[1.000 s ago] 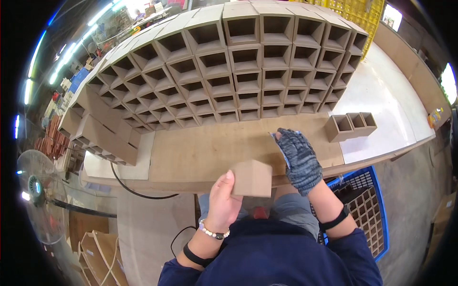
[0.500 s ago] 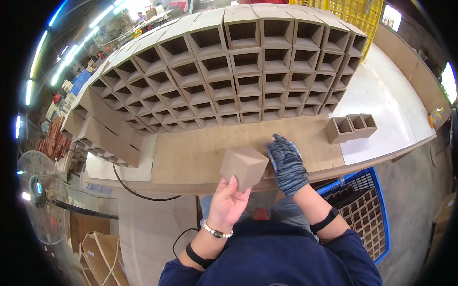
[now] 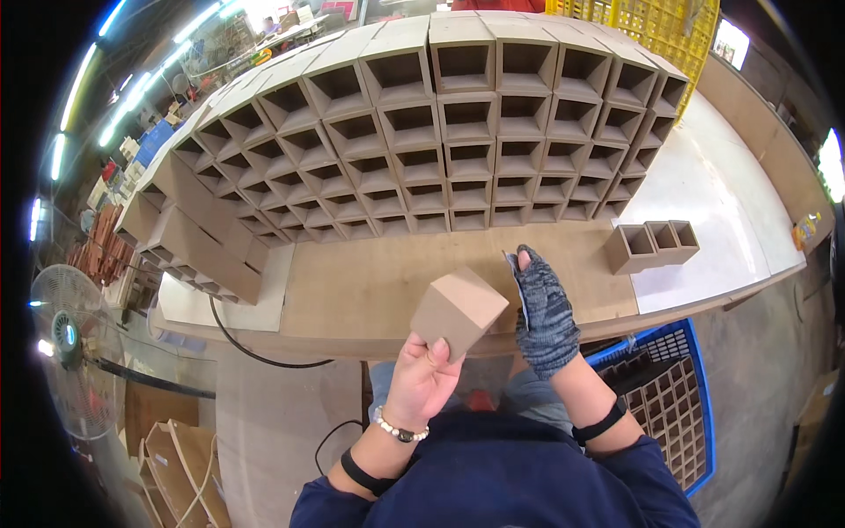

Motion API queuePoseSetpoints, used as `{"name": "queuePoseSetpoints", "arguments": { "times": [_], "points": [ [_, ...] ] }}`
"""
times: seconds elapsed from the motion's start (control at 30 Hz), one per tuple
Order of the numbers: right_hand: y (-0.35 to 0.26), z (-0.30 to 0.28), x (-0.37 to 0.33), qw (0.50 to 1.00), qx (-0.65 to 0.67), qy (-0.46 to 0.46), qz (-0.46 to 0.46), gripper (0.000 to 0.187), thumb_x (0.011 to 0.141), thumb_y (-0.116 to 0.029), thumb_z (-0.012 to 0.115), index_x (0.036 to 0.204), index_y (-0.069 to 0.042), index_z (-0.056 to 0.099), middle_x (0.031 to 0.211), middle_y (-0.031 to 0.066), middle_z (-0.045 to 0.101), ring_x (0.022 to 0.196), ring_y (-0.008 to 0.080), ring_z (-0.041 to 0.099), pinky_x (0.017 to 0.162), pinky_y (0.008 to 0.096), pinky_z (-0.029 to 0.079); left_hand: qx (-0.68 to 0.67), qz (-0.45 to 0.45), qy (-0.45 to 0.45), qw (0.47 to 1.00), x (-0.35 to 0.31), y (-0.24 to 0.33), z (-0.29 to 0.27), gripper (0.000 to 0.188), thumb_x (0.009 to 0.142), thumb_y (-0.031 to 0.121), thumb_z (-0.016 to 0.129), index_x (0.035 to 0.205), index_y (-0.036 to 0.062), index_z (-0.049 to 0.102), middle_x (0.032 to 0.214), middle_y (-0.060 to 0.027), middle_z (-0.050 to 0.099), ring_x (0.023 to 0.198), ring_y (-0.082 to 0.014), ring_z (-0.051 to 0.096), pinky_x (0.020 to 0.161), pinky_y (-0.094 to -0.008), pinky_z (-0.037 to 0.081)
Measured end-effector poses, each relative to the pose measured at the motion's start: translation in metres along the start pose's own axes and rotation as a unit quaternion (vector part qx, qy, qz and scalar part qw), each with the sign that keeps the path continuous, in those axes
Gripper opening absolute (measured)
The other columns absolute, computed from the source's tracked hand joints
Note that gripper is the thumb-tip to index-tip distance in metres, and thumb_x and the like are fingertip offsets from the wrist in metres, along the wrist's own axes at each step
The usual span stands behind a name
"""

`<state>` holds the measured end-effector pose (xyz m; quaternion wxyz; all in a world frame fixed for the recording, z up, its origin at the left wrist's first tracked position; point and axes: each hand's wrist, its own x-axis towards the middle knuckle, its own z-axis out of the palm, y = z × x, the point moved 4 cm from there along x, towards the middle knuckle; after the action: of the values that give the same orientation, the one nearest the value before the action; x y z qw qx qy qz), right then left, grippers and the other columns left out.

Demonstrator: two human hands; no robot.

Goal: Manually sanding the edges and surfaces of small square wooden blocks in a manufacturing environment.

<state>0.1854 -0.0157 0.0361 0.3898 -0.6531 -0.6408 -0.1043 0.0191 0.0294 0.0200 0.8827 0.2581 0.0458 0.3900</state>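
My bare left hand [image 3: 422,377] grips a small brown board box [image 3: 449,319] by its near corner, thumb on the side turned to me. The box is tilted above the front edge of the table, with two of its plain faces showing. To its right is my right hand [image 3: 547,324], in a grey knitted glove with the thumb tip bare. Its fingers are closed on a thin grey sheet [image 3: 513,275], seen almost edge-on beside the thumb; the kind is not clear. The sheet and the box are apart.
A tall wall of stacked open boxes [image 3: 422,163] spans the back of the wooden table [image 3: 378,273]. More boxes [image 3: 211,255] stand at the left, and a short row [image 3: 632,249] at the right. A blue crate [image 3: 704,414] of boxes sits below right; a fan [image 3: 69,339] stands left.
My right hand has shifted right, away from the box, and the grey sheet now shows beside its thumb. My left hand has tilted the box and moved it slightly right.
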Motion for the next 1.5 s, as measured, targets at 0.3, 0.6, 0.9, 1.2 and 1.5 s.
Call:
{"name": "queuePoseSetpoints", "arguments": {
  "times": [0.3,0.6,0.9,1.2,1.5],
  "points": [
    [-0.052,-0.057,0.029,0.987,0.135,0.001,-0.086,0.049,0.080,-0.004,0.052,0.128,-0.004,0.044,0.121,0.0202,0.051,0.113,0.0360,0.049,0.099,0.0445,0.036,0.234,0.010,-0.028,0.972,-0.010,0.016,0.000,0.027,0.087,0.006,0.060,0.112,0.0002,0.057,0.110,-0.0073,0.062,0.103,-0.0141,0.056,0.091,-0.0306,0.042],
    [-0.006,-0.024,0.023,0.988,-0.083,-0.076,-0.105,0.040,0.080,-0.013,0.054,0.120,-0.009,0.053,0.112,0.0121,0.058,0.109,0.0299,0.053,0.097,0.0439,0.038,0.477,0.011,-0.152,0.865,-0.018,0.035,0.026,0.020,0.084,0.001,0.061,0.104,-0.0013,0.060,0.099,-0.0051,0.065,0.090,-0.0112,0.059,0.080,-0.0269,0.047],
    [-0.053,-0.042,0.019,0.981,0.024,-0.076,-0.177,0.040,0.081,-0.012,0.053,0.121,-0.011,0.053,0.114,0.0118,0.057,0.109,0.0277,0.053,0.097,0.0428,0.038,0.336,-0.046,-0.096,0.936,-0.016,0.031,0.010,0.022,0.084,0.000,0.061,0.105,-0.0017,0.060,0.104,-0.0077,0.064,0.097,-0.0139,0.058,0.086,-0.0291,0.045],
    [-0.047,-0.051,0.028,0.982,0.136,-0.004,-0.132,0.045,0.081,-0.007,0.053,0.125,-0.008,0.045,0.111,0.0166,0.056,0.101,0.0333,0.055,0.092,0.0444,0.042,0.329,-0.045,-0.106,0.937,-0.018,0.035,0.006,0.025,0.085,0.001,0.061,0.110,-0.0022,0.059,0.107,-0.0065,0.063,0.099,-0.0124,0.057,0.087,-0.0284,0.045],
    [0.012,-0.018,0.008,0.997,-0.042,-0.055,0.023,0.050,0.075,-0.006,0.053,0.125,-0.001,0.048,0.130,0.0197,0.046,0.121,0.0345,0.044,0.104,0.0402,0.033,0.454,0.027,0.004,0.891,-0.004,0.024,0.028,0.016,0.084,0.004,0.061,0.100,-0.0003,0.059,0.092,-0.0055,0.065,0.082,-0.0110,0.060,0.075,-0.0260,0.048]
  ]
}}
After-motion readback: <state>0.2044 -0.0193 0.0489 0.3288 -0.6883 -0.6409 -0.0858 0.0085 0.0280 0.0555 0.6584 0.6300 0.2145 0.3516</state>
